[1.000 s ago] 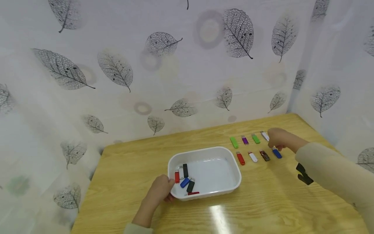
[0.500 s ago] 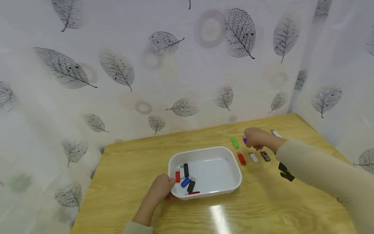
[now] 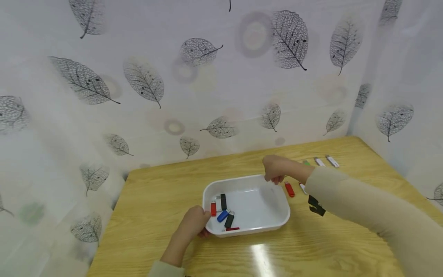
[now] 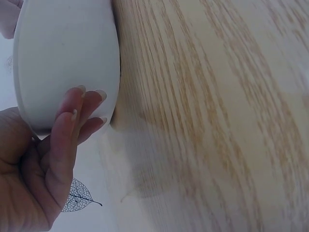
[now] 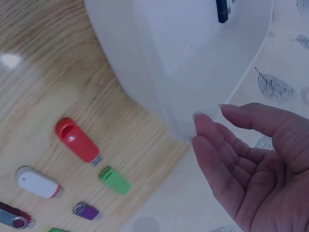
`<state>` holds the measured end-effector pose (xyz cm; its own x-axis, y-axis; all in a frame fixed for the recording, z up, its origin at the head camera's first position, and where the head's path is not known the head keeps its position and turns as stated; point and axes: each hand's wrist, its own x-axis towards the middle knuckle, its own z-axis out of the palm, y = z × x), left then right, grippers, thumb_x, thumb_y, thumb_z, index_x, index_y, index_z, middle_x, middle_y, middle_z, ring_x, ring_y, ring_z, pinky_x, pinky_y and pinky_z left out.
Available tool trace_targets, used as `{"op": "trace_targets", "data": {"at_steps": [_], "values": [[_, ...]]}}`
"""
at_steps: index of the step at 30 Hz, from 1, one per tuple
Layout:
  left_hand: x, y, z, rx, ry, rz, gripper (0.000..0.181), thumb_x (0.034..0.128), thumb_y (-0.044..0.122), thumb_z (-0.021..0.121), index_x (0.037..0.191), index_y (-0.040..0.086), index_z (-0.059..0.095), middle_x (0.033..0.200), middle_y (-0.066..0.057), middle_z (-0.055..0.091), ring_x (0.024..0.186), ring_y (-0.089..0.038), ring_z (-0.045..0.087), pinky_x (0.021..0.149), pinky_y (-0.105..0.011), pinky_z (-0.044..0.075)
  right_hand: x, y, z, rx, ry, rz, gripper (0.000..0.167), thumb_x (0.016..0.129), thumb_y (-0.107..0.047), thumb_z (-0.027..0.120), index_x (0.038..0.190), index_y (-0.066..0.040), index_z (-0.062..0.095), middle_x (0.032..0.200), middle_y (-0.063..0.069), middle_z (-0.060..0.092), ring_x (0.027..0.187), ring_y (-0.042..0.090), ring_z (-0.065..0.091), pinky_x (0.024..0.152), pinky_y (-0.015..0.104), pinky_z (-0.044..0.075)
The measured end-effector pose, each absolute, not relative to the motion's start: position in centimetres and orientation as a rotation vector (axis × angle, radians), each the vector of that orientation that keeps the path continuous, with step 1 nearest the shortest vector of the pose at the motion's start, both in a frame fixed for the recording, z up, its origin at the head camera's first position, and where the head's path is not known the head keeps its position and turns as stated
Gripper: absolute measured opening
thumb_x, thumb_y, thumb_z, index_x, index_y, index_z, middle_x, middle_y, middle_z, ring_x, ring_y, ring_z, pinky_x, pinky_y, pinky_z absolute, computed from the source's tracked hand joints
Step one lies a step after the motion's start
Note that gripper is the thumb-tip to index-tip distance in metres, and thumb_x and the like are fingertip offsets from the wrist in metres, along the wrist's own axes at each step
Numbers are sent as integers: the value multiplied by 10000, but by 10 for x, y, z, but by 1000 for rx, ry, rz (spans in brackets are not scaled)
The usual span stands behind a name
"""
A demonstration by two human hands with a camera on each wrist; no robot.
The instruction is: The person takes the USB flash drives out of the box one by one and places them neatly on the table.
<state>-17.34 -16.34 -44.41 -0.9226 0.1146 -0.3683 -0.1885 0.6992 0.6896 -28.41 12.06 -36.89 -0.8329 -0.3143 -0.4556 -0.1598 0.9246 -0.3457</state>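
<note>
My left hand (image 3: 192,223) grips the left rim of a white tray (image 3: 254,229), its thumb at the rim and its fingers (image 4: 65,140) against the outer side in the left wrist view. Red, blue, black and white USB drives lie in the tray's left part, among them a blue one (image 3: 223,216) and a black one (image 3: 223,201). At the tray's back right corner is my right hand (image 3: 277,168). The right wrist view shows that hand (image 5: 256,169) with bent fingers and thumb apart, nothing between them; whether it touches the rim I cannot tell.
Right of the tray lie a red drive (image 3: 290,189), a white drive (image 5: 38,182), a green drive (image 5: 115,180) and a purple drive (image 5: 87,211). Two white drives (image 3: 319,161) (image 3: 332,161) lie farther right. A leaf-patterned curtain (image 3: 155,127) hangs behind the wooden table (image 3: 166,184).
My right hand has moved left from the far end of the drive rows to the tray's corner, uncovering two white drives there. My left hand has stayed on the tray.
</note>
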Motion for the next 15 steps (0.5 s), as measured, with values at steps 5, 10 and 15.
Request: {"op": "trace_targets", "data": {"at_steps": [5, 10, 15], "values": [[-174, -165, -444, -72, 2527, 1092, 228, 910, 131, 471, 836, -50, 588, 555, -80, 589, 450, -151, 583, 434, -255, 511, -283, 93, -371, -377, 2516, -307, 172, 765, 11, 562, 598, -4, 601, 543, 76, 623, 445, 147, 599, 465, 250, 530], [-173, -165, -447, -50, 2544, 1076, 227, 901, 127, 471, 797, -38, 587, 533, -72, 581, 437, -151, 575, 420, -258, 504, -274, 64, -387, -395, 2439, -243, 156, 790, -24, 631, 635, -12, 618, 572, 80, 649, 485, 162, 623, 514, 272, 556], [-174, -165, -449, 9, 2585, 1061, 248, 886, 116, 456, 717, -19, 576, 478, -57, 564, 415, -139, 561, 395, -266, 488, -262, 40, -398, -437, 2242, -264, 61, 806, -17, 669, 747, -32, 666, 642, 75, 675, 554, 147, 633, 566, 274, 569]]}}
